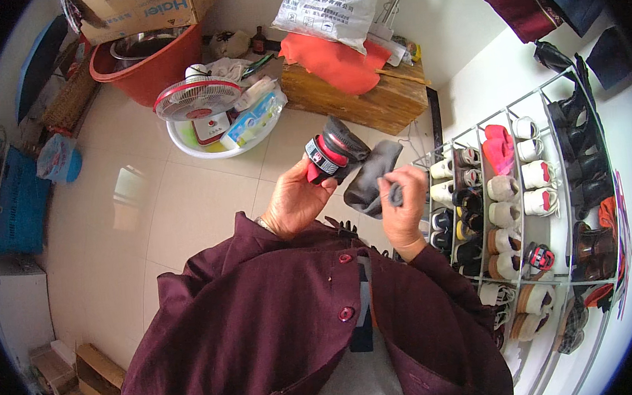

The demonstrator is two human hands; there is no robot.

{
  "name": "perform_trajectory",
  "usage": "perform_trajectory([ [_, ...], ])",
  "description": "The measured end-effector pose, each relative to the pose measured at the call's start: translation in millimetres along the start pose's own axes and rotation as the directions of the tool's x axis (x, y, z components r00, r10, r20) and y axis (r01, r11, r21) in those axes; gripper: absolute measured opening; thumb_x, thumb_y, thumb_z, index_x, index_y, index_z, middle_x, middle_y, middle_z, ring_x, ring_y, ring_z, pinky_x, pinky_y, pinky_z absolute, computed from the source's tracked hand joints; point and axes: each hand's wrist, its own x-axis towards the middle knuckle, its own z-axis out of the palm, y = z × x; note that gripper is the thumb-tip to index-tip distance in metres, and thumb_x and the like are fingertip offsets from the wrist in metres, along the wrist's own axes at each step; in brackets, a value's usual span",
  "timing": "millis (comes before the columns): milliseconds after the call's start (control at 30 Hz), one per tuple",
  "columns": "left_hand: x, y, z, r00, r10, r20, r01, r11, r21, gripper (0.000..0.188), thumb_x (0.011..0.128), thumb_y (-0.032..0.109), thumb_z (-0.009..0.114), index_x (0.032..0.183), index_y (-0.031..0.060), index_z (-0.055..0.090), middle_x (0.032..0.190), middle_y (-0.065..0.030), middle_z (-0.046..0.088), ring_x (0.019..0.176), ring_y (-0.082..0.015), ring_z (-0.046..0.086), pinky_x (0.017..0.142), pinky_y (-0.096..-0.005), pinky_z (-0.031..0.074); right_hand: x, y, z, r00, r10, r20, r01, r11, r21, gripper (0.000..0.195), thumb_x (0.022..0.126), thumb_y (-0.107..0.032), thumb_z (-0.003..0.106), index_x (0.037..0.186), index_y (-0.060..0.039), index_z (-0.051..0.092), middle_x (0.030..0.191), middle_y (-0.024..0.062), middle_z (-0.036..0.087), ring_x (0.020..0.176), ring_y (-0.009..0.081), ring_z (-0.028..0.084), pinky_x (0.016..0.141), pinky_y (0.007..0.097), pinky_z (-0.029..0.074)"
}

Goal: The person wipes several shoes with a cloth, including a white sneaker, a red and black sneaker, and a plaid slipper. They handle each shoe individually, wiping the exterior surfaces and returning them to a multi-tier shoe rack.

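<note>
My left hand grips a small black and red sandal with a patterned strap, raised in front of my body. Its dark sole end points away from me, up and to the right. In my right hand a grey cloth is bunched between the fingers. The cloth's loose part spreads to the left, close beside the sandal; whether they touch I cannot tell. A similar black and red sandal sits on the metal shoe rack to my right.
Pairs of shoes, such as white sneakers, fill the rack. Ahead stand a wooden chest under a red cloth, and a white basin holding a fan. A red tub is behind the basin. Cardboard boxes lie lower left.
</note>
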Motion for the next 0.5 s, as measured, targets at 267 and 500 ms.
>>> perform_trajectory([
  [267, -1, -6, -5, 0.982, -0.188, -0.019, 0.186, 0.979, -0.082, 0.036, 0.096, 0.038, 0.043, 0.113, 0.009, 0.057, 0.1, -0.0062, 0.061, 0.074, -0.0172, 0.05, 0.055, -0.0272, 0.039, -2, -33, 8, 0.986, -0.149, 0.068, 0.132, 0.968, 0.214, 0.047, 0.069, 0.003, 0.072, 0.111, -0.0046, 0.053, 0.109, 0.015, 0.051, 0.091, 0.0321, 0.053, 0.08, 0.0384, 0.045],
  [500, 3, -30, 8, 0.937, -0.303, 0.174, 0.305, 0.952, 0.019, 0.032, 0.093, 0.028, 0.04, 0.113, 0.0082, 0.055, 0.112, -0.0065, 0.06, 0.072, -0.0143, 0.048, 0.051, -0.0259, 0.034, 13, 10, -25, 0.991, 0.07, -0.116, -0.069, 0.997, 0.017, 0.037, 0.067, 0.009, 0.058, 0.102, -0.0015, 0.05, 0.097, 0.0152, 0.051, 0.092, 0.0352, 0.05, 0.08, 0.0404, 0.043],
])
